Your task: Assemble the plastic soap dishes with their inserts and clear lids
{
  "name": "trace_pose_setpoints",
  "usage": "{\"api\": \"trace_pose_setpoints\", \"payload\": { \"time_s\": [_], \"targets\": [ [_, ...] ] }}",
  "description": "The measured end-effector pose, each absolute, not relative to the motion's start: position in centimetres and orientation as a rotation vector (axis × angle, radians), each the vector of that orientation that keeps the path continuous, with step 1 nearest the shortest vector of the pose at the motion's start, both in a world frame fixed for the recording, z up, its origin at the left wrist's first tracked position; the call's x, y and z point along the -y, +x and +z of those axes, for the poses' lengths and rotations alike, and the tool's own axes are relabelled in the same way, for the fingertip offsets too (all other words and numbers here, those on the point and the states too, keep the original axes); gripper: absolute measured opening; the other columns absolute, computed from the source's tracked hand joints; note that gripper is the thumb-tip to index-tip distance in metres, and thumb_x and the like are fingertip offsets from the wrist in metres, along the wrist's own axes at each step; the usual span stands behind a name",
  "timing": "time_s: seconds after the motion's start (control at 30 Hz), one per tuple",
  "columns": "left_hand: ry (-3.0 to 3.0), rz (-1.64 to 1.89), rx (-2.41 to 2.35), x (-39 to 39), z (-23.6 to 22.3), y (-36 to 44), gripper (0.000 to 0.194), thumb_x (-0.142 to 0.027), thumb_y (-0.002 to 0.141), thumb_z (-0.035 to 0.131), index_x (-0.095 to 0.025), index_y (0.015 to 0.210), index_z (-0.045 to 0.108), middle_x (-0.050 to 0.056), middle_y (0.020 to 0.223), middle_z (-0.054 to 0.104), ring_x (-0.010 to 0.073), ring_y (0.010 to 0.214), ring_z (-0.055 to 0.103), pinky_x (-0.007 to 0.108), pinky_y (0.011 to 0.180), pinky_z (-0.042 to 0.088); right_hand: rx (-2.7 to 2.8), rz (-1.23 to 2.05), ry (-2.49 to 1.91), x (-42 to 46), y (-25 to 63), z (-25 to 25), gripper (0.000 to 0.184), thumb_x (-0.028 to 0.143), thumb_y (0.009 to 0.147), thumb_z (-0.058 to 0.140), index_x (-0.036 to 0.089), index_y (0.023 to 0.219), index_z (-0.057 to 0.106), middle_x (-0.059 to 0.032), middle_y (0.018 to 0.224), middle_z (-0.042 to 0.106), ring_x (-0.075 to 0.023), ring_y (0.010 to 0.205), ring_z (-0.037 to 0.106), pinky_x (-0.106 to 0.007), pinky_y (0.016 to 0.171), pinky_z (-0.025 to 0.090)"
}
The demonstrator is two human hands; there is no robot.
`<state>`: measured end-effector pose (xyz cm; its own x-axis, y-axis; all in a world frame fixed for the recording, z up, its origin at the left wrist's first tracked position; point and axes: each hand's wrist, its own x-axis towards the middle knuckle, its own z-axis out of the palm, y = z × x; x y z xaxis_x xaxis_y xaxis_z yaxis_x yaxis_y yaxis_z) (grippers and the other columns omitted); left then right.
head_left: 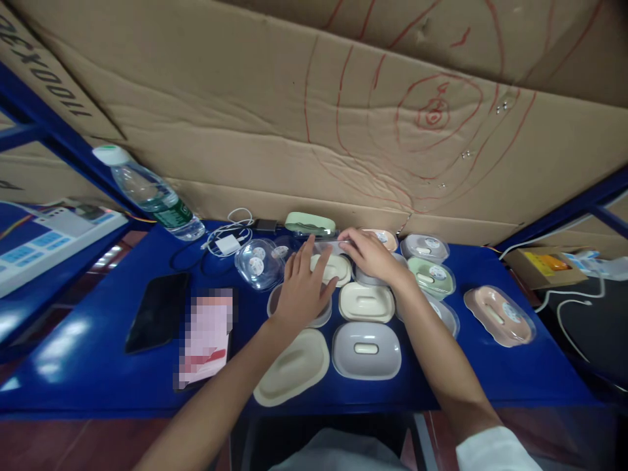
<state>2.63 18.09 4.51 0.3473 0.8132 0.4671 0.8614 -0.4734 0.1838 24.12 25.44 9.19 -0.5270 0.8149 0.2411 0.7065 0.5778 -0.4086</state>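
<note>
The left hand [300, 288] has its fingers loosely spread, thumb standing well apart from the index, and their tips reach the near-left end of a clear plastic piece [326, 247]; whether they touch it cannot be told. The right hand [373, 254] has its fingers bent, with the tips at the right end of that same piece, so it lies between the two sets of fingers; whether they pinch it or only rest there is unclear. Just below the gap between the hands lies a cream lid [334, 269]. Beneath the left palm and fingers sits a greyish container [320, 319], partly hidden. Left of the left fingers are clear covers [258, 261]; beyond their tips stands a green container [309, 224]. To the right of the right fingers, a second green container [432, 277] rests on the tabletop [490, 373].
</note>
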Motion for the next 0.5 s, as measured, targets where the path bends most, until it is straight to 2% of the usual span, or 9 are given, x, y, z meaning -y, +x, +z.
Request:
{"api": "trace_pose_setpoints", "payload": {
  "time_s": [0.07, 0.17, 0.27, 0.37, 0.43, 0.5],
  "targets": [
    [-2.501, -0.785, 1.506, -18.0, 4.5, 2.8, 0.059, -0.043, 0.11, 0.053, -0.019, 0.163, 0.046, 0.024, 0.175, 0.037, 0.0433, 0.155, 0.048, 0.064, 0.124, 0.04, 2.431, 0.431, -1.173, -25.2, 24.3, 9.9, 0.026, 0.034, 0.114, 0.048, 0.024, 0.127, 0.069, -0.0057, 0.127, 0.079, -0.0208, 0.116, 0.072, -0.032, 0.103, 0.05],
    [-2.554, -0.739, 1.493, -18.2, 4.1, 2.7, 0.05, -0.041, 0.11, 0.052, -0.02, 0.155, 0.057, 0.02, 0.163, 0.055, 0.0397, 0.146, 0.059, 0.063, 0.122, 0.042, 2.437, 0.455, -1.334, -25.2, 25.8, 10.7, 0.029, 0.031, 0.112, 0.051, 0.029, 0.13, 0.074, -0.0025, 0.129, 0.08, -0.0195, 0.118, 0.074, -0.031, 0.104, 0.052],
    [-2.591, -0.71, 1.501, -18.4, 3.6, 2.6, 0.043, -0.04, 0.11, 0.054, -0.019, 0.146, 0.064, 0.02, 0.156, 0.062, 0.0389, 0.138, 0.064, 0.063, 0.118, 0.046, 2.324, 0.322, -1.648, -25.8, 28.3, 10.3, 0.04, 0.022, 0.103, 0.061, 0.026, 0.143, 0.069, -0.0101, 0.145, 0.073, -0.0287, 0.137, 0.066, -0.046, 0.118, 0.046],
    [-2.589, -0.764, 1.453, -18.4, 4.0, 2.3, 0.037, -0.036, 0.109, 0.054, -0.019, 0.139, 0.067, 0.018, 0.153, 0.065, 0.0376, 0.134, 0.067, 0.062, 0.115, 0.048, 2.23, 0.264, -1.876, -26.6, 30.4, 9.1, 0.056, 0.024, 0.095, 0.072, 0.022, 0.151, 0.063, -0.0194, 0.159, 0.061, -0.0411, 0.148, 0.056, -0.062, 0.12, 0.043],
    [-2.573, -0.851, 1.391, -18.1, 4.8, 2.2, 0.032, -0.033, 0.11, 0.054, -0.02, 0.136, 0.069, 0.016, 0.149, 0.068, 0.0351, 0.131, 0.069, 0.058, 0.112, 0.05, 2.22, 0.267, -1.948, -26.9, 31.2, 8.6, 0.061, 0.03, 0.094, 0.076, 0.024, 0.153, 0.062, -0.0173, 0.162, 0.059, -0.0414, 0.148, 0.057, -0.061, 0.12, 0.044],
    [-2.582, -0.949, 1.286, -17.4, 5.7, 2.3, 0.029, -0.031, 0.11, 0.055, -0.02, 0.133, 0.068, 0.014, 0.142, 0.072, 0.0314, 0.126, 0.071, 0.051, 0.107, 0.053, 2.241, 0.272, -1.957, -27.0, 31.7, 8.5, 0.057, 0.034, 0.096, 0.075, 0.03, 0.152, 0.064, -0.011, 0.16, 0.062, -0.0371, 0.147, 0.059, -0.055, 0.121, 0.045]
  ]
}}
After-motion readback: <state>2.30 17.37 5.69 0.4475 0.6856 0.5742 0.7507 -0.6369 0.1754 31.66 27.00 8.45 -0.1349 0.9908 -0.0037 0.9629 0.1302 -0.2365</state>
